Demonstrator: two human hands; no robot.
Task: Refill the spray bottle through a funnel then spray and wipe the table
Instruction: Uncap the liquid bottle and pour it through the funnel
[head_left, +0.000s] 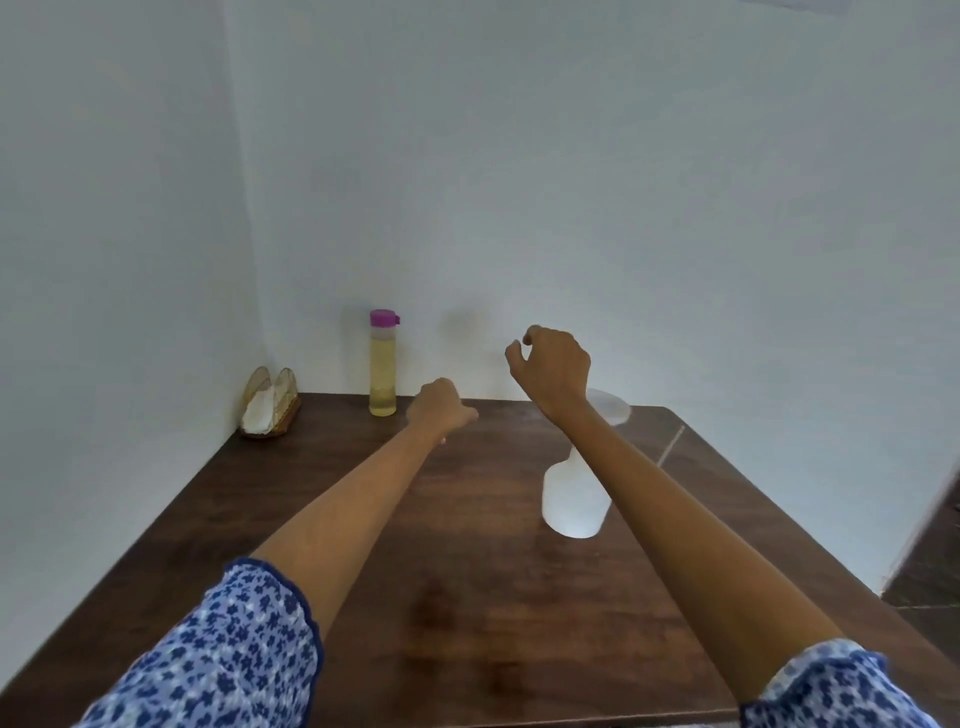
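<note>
Hands: left (441, 408) possibly curled, unclear | right (550, 364) loosely curled, empty | funnel (608, 405) in bottle (571, 499)

soft, even daylight; faint shadows on the wall (467, 208); wide-angle edges bend and blur slightly.

Dark brown table (322, 509), yellowish purple-capped bottle (383, 371), seemingly translucent white spray bottle (571, 499), blue floral sleeves (228, 654).

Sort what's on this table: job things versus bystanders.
For the job:
white spray bottle
funnel in its neck
purple-capped bottle of yellow liquid
table

Just lying about:
napkin holder in the far left corner
</note>
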